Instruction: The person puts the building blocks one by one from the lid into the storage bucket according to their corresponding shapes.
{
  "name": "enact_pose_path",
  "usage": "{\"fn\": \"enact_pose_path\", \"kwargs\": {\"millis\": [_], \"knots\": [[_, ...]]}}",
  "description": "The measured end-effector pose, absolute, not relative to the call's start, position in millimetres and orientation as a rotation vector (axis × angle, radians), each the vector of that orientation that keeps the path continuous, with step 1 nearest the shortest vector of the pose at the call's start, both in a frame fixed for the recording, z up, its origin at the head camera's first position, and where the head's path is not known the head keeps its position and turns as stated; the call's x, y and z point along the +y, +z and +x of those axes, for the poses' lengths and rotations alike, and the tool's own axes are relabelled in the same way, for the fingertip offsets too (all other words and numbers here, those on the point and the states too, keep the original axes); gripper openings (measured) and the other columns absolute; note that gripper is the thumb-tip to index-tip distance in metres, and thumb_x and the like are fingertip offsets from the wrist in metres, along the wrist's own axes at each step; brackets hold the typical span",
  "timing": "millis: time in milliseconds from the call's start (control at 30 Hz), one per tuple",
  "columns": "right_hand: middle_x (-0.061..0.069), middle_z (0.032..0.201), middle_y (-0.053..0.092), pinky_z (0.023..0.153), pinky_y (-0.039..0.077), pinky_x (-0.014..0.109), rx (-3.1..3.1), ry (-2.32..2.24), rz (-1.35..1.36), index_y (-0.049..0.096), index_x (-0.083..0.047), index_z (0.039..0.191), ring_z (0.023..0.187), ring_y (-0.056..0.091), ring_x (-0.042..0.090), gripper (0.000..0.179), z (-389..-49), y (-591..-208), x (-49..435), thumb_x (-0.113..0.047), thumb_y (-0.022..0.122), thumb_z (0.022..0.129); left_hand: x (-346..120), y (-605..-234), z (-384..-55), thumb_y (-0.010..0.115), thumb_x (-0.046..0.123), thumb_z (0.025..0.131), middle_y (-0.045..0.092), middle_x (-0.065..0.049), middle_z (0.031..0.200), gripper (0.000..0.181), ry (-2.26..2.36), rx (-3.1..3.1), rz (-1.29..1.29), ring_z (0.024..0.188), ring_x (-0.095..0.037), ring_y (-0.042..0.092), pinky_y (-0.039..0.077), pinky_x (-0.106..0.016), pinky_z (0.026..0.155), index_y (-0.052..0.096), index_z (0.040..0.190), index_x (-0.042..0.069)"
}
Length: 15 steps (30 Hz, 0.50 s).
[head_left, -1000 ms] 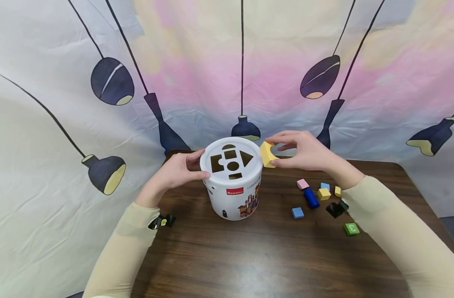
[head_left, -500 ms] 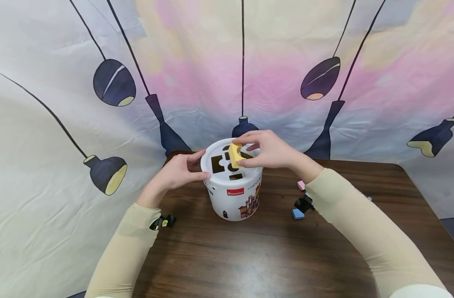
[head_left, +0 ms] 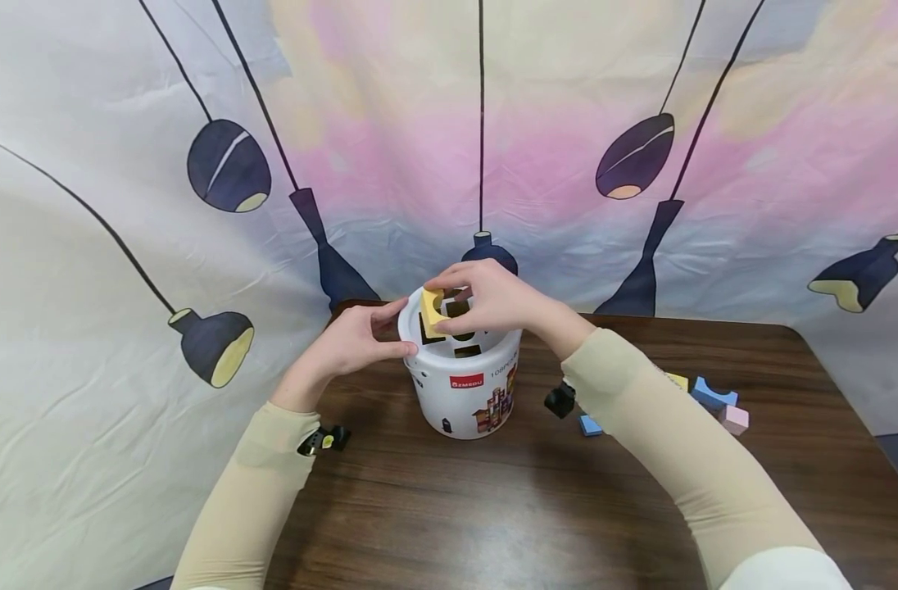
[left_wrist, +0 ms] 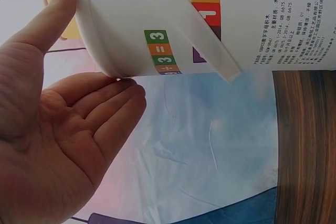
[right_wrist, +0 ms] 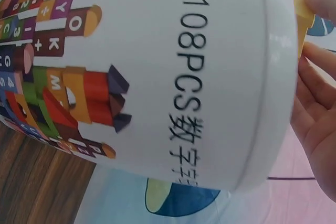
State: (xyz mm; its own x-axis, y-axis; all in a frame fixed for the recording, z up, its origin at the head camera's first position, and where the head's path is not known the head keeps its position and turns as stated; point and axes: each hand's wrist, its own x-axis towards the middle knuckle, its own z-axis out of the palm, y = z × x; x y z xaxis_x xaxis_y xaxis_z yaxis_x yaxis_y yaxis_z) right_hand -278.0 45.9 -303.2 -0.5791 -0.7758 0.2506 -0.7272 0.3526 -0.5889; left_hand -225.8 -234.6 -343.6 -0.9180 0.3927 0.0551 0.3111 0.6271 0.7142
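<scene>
A white bucket (head_left: 456, 414) with a shape-sorter lid (head_left: 489, 342) stands upright on the table. My right hand (head_left: 496, 299) pinches a yellow arch block (head_left: 430, 316) between thumb and fingertips, its curved notch facing right. The block is right over the lid's left cut-out and covers part of it. In the right wrist view, the bucket's rim hides the lower part of the yellow block (right_wrist: 302, 19). My left hand (head_left: 349, 340) touches the left side of the bucket's rim. In the left wrist view its fingers (left_wrist: 113, 98) lie straight against the rim.
To the right on the wooden table (head_left: 493, 508) lie a blue arch block (head_left: 714, 394), a pink block (head_left: 734, 419), a yellow block (head_left: 678, 382) and a small blue block (head_left: 590, 425). My right sleeve hides other parts of that area. A lamp-print curtain (head_left: 390, 123) hangs behind.
My right hand has carried the yellow arch block leftward from the lid's right edge, across the lid, to the left cut-out. My left hand has stayed at the rim.
</scene>
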Motion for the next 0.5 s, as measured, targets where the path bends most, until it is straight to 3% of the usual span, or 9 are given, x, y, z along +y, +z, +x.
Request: {"fn": "enact_pose_path", "kwargs": {"millis": [500], "knots": [[0.006,0.148,0.063,0.099,0.059,0.036,2.558,-0.897,-1.369,0.066,-0.010,0.148,0.116,0.072,0.020,0.065,-274.3,-308.7,34.7,-0.035,0.086,0.092,-236.1,-345.1,-225.1,0.088,0.040,0.091,0.058,-0.013,0.154,0.093,1.174,2.736,0.602,0.134,-0.026,0.063,0.060,-0.045,0.098,0.041,0.164,0.008]]}}
